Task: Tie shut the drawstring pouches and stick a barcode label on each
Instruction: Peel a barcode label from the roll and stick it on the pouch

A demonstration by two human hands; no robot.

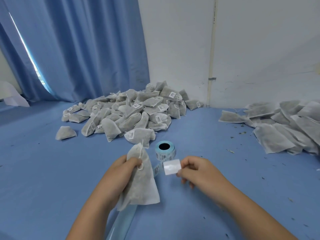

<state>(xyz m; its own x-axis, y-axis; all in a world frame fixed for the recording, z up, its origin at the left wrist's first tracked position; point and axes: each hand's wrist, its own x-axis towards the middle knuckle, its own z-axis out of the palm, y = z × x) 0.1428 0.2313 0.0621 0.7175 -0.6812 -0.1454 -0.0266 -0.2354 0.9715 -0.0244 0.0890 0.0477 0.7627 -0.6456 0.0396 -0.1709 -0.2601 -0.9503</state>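
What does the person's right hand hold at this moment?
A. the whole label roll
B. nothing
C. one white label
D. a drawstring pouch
C: the right hand pinches a white label; the left hand grips the drawstring pouch, and the label roll sits apart, untouched.

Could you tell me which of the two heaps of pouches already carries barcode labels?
The middle heap by the blue curtain; white labels show on its pouches, none on the right heap.

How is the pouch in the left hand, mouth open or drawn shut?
Drawn shut: the pouch neck is gathered above the left hand, drawstring hanging by the thumb. Whether it is knotted, cannot tell.
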